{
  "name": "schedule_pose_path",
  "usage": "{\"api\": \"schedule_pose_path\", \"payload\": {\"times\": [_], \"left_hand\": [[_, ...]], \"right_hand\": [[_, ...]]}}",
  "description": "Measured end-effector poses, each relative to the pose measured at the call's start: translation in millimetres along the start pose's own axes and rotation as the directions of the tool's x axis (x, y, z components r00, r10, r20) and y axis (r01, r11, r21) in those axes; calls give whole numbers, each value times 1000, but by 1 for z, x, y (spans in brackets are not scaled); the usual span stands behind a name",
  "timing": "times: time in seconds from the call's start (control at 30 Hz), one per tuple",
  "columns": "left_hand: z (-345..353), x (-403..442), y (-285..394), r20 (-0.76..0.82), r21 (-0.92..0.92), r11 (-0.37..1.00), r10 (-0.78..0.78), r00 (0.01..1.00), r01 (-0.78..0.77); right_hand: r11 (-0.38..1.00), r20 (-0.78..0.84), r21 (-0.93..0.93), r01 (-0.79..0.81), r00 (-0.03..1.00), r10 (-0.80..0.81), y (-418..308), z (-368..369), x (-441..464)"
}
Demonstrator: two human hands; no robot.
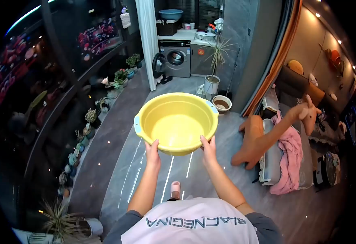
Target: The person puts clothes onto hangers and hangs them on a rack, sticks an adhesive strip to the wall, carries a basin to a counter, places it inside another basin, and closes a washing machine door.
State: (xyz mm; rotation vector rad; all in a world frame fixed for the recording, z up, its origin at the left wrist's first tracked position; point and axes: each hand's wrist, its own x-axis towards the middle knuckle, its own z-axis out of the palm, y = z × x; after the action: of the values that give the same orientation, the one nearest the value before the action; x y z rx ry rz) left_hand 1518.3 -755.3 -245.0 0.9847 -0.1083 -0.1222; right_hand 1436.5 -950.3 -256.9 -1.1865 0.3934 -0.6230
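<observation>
A yellow plastic basin (177,150) with pale blue handle patches is held out in front of my body, above the floor. Its inside shows no contents. My left hand (153,153) grips the near-left part of the rim, thumb over the edge and the other fingers hidden beneath. On the near-right part, my right hand (208,148) grips the rim the same way. Ahead, a front-loading washing machine (175,58) stands with its round door (158,64) swung open to the left.
Potted plants (90,116) line the window on the left. A tall potted plant (211,84) and a brown-and-white pot (222,104) stand ahead right. A brown giraffe-shaped figure (251,138) and a pink cloth (289,154) on a grey seat are at right.
</observation>
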Motion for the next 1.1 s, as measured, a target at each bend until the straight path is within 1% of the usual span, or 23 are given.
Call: {"api": "schedule_pose_path", "payload": {"times": [0.07, 0.13, 0.17, 0.2, 0.27, 0.37, 0.4, 0.47, 0.5, 0.53, 0.57, 0.6, 0.67, 0.7, 0.73, 0.77, 0.8, 0.87, 0.93, 0.97, 1.0, 1.07, 1.1], "left_hand": [[23, 62, -12, 8, 1, 999, -34, 999, 34], [47, 123, -28, 49, 20, 993, -113, 992, 112], [62, 152, -32, 91, 13, 993, -119, 989, 118], [76, 177, -38, 99, 14, 992, -125, 987, 124], [105, 230, -52, 148, 96, 984, -165, 975, 152], [138, 309, -87, 181, 89, 985, -165, 970, 151], [146, 335, -99, 190, 86, 986, -156, 969, 142], [155, 389, -121, 167, 107, 981, -178, 970, 162], [161, 417, -130, 178, 80, 988, -147, 973, 135], [167, 445, -136, 188, 54, 993, -115, 976, 106], [175, 474, -138, 144, 92, 992, -105, 984, 92], [181, 508, -145, 107, 130, 989, -82, 991, 68], [200, 565, -143, 73, 103, 994, -48, 996, 40], [211, 590, -138, 62, 101, 995, -32, 998, 26], [221, 615, -135, 47, 122, 993, -7, 999, 1], [229, 641, -134, 33, 144, 989, 13, 999, -18], [235, 668, -138, 28, 156, 985, 67, 997, -71], [250, 719, -141, -40, 188, 979, 84, 996, -75], [266, 769, -145, -48, 170, 981, 101, 994, -92], [273, 795, -149, -51, 153, 982, 119, 992, -110], [276, 825, -157, -51, 154, 982, 119, 992, -110], [282, 890, -173, 0, 190, 976, 108, 994, -106], [287, 920, -178, 34, 209, 972, 102, 994, -107]], "right_hand": [[1000, -45, 22, 4, 999, -3, 8, 7, 56], [999, -81, 43, 20, 997, -16, 7, 12, 115], [999, -123, 34, 3, 992, 1, 0, 15, 139], [999, -166, 26, -20, 986, 24, -5, 17, 161], [1000, -189, 15, 2, 982, 1, -6, 17, 212], [998, -292, 33, 49, 956, -37, 6, 16, 295], [996, -288, 27, 86, 955, -75, 17, 14, 329], [994, -252, 111, 23, 968, 6, 22, 20, 388], [994, -242, 111, 19, 970, 8, 34, 22, 422], [997, -222, 50, 51, 974, -38, 49, 25, 458], [996, -196, -9, 88, 977, -88, 50, 36, 495], [996, -182, -3, 90, 979, -89, 47, 45, 529], [997, -111, 75, -24, 993, 32, 41, 65, 591], [994, -60, 110, -9, 998, 16, 39, 75, 623], [994, -43, 111, -15, 999, 20, 41, 85, 656], [996, -55, 81, 26, 998, -22, 42, 96, 688], [996, -67, 51, 68, 996, -64, 43, 106, 720], [997, -51, 31, 75, 996, -73, 45, 125, 780], [988, -28, -11, 154, 988, -154, 48, 142, 838], [995, -16, 38, 93, 996, -93, 39, 152, 861], [990, -18, -2, 139, 990, -139, 48, 158, 893], [997, -5, 0, 82, 997, -82, 42, 173, 946], [992, -8, -13, 122, 993, -122, 49, 178, 975]]}}
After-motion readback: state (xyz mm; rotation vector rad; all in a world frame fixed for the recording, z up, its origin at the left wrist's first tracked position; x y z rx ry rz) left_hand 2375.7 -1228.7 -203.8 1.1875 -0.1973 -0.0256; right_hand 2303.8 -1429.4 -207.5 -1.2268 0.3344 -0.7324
